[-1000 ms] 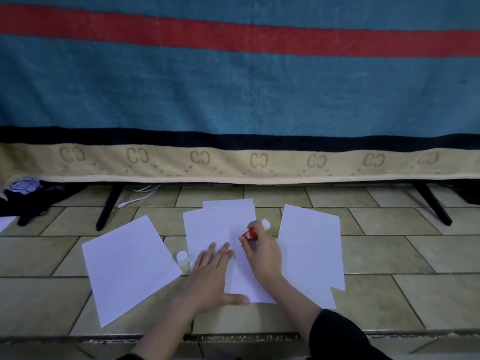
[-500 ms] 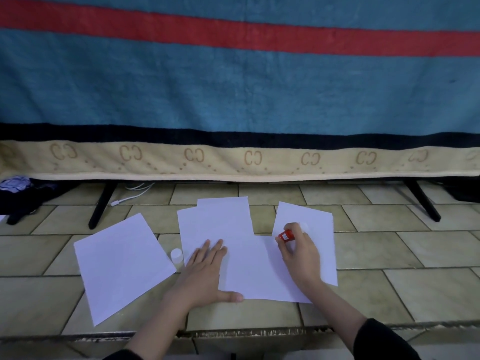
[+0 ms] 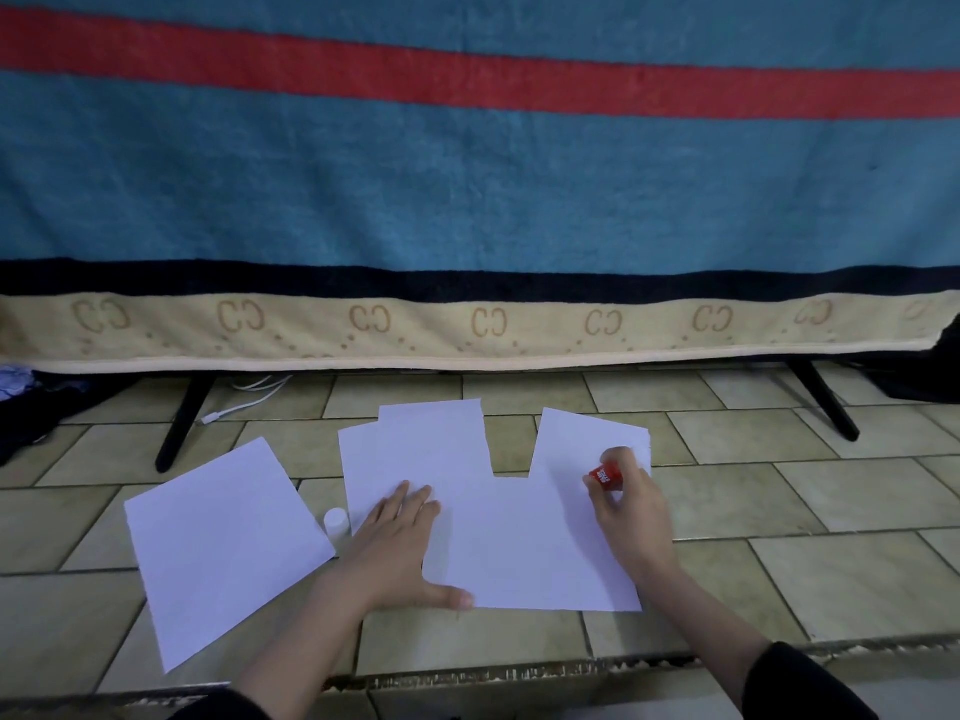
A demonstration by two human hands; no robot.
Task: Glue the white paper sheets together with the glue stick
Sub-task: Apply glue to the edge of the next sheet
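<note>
White paper sheets [image 3: 519, 543] overlapping on tiled floor [image 3: 779, 569], left hand [image 3: 400, 548] spread flat on them, right hand [image 3: 631, 504] gripping red glue stick [image 3: 605, 475] over the right sheet, label unreadable, white cap [image 3: 335, 522] beside, "CC" logos along blanket [image 3: 467, 200] border.

Tiled floor under a hanging blanket

Beige floor tiles [image 3: 727, 574] fill 6 o'clock; a teal blanket [image 3: 467, 189] with a red stripe [image 3: 467, 75] spans 12 o'clock.

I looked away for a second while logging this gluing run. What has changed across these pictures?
The right hand, gripping the red glue stick, swept rightward from the middle sheets onto the right sheet, which now overlaps them. Unchanged: the left hand pressing flat on the middle sheets, the white cap beside it, and the separate left sheet.
</note>
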